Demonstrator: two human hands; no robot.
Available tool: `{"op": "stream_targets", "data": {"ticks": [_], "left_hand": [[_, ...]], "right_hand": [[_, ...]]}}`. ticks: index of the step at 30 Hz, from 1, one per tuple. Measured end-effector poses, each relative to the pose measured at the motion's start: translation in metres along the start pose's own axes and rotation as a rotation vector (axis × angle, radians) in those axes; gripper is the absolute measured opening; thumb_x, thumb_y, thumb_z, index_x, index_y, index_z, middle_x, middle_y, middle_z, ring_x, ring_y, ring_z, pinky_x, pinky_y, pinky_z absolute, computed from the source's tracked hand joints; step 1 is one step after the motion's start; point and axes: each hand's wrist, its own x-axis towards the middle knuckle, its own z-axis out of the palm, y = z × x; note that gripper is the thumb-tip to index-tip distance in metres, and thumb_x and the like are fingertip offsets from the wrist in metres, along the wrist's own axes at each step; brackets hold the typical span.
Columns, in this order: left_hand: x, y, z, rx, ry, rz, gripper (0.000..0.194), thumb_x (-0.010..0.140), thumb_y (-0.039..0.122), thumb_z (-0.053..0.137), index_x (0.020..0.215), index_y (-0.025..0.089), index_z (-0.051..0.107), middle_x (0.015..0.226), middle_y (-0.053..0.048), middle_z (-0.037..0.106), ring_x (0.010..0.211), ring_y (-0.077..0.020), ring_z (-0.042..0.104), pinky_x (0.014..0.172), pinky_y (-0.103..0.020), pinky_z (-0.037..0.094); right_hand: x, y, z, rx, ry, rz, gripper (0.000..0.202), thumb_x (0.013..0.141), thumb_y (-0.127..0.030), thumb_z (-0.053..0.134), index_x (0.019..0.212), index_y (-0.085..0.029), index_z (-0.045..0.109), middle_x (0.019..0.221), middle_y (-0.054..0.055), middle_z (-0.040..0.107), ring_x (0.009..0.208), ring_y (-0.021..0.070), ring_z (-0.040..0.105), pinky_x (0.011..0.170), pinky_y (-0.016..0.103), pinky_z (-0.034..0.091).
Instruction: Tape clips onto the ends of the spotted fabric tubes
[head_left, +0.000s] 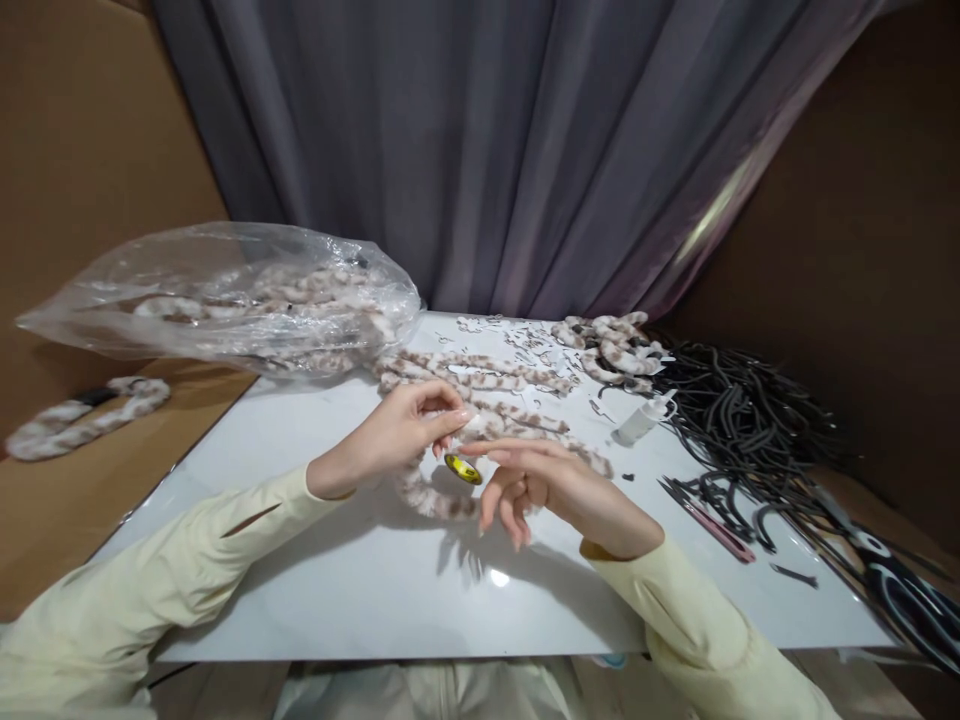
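"How are your fingers set?"

"My left hand (405, 430) pinches white fluff between thumb and forefinger, seemingly part of the brown-spotted plush strip (431, 503). My right hand (559, 485) has its fingers loosely spread, forefinger stretched to the left, the others curling down."

"What does doing that well call for?"

"A small, firm pinch, I'd say, so the fur isn't crushed, with my right forefinger guiding lightly. Stray fur is best smoothed clear of the small yellow disc (463, 469)."

"And where do those two lie?"

"The strip's curve is between my hands, towards the near side of the white table (322, 570). The disc is just on the near side of my right forefinger's tip, close to my left fingertips; whether either hand grips it, I can't tell."
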Motion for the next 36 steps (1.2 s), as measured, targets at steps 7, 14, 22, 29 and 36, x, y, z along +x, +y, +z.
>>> {"op": "stream_targets", "data": {"ticks": [7,14,22,29,36], "left_hand": [[0.000,0.002,-0.003,-0.007,0.043,-0.034,0.018,0.081,0.032,0.057,0.076,0.015,0.056,0.056,0.004,0.052,0.047,-0.0066,0.047,0.040,-0.015,0.034],[-0.001,0.004,-0.002,-0.045,0.068,-0.061,0.019,0.080,0.033,0.059,0.076,0.015,0.056,0.054,0.005,0.052,0.045,-0.0055,0.046,0.038,-0.014,0.030],[-0.005,0.005,0.000,-0.101,0.039,-0.036,0.015,0.082,0.029,0.059,0.078,0.015,0.057,0.055,0.006,0.052,0.043,-0.0042,0.043,0.038,-0.014,0.030],[-0.007,0.004,0.009,-0.076,0.054,0.075,0.014,0.081,0.027,0.058,0.077,0.013,0.057,0.062,0.004,0.054,0.049,-0.0057,0.048,0.045,-0.015,0.039],[-0.009,0.000,0.013,-0.176,0.083,0.149,0.016,0.082,0.030,0.058,0.080,0.014,0.057,0.079,0.000,0.060,0.054,-0.0065,0.052,0.049,-0.017,0.044]], "right_hand": [[0.000,-0.004,0.003,-0.825,0.332,-0.314,0.034,0.089,-0.034,0.046,0.105,-0.014,0.067,0.045,-0.003,0.054,0.038,0.0080,0.043,0.045,0.020,0.034],[0.014,0.006,0.015,-0.277,0.122,-0.147,0.033,0.091,-0.042,0.040,0.100,-0.016,0.058,0.055,0.000,0.062,0.037,0.0088,0.047,0.040,0.019,0.037],[0.030,0.027,0.014,0.660,-0.063,0.004,0.009,0.082,-0.023,0.056,0.080,-0.015,0.053,0.062,-0.002,0.054,0.040,0.0031,0.035,0.034,0.012,0.029],[0.030,0.035,0.009,0.823,-0.150,-0.081,0.013,0.084,-0.022,0.044,0.085,-0.015,0.055,0.075,0.001,0.049,0.049,0.0068,0.036,0.036,0.016,0.030],[0.029,0.032,0.017,0.896,-0.188,-0.023,0.041,0.095,-0.033,0.026,0.083,-0.010,0.058,0.073,0.000,0.049,0.043,0.0052,0.033,0.035,0.016,0.029]]}}
